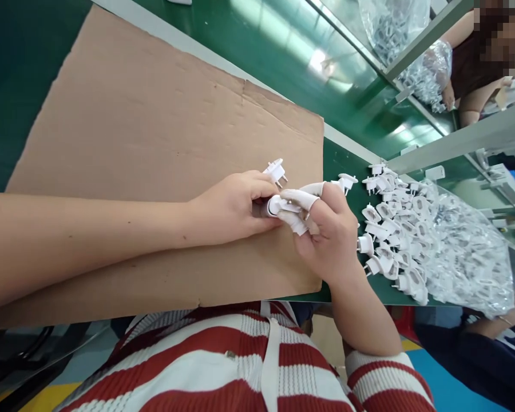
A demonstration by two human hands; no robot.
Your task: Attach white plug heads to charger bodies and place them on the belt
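White piece (273,206): held between both hands, over the cardboard sheet (146,131).
Left hand (244,206): fingers closed on the piece from 9 o'clock.
Right hand (332,234): fingers, in white covers (299,198), pinching the piece from 3 o'clock.
Single plug (276,170): 12 o'clock of the piece, beside the left hand.
Plug pile (388,229): on the green desk (337,154), 3 o'clock.
Clear bag (472,257): beyond the pile, filled with white parts.
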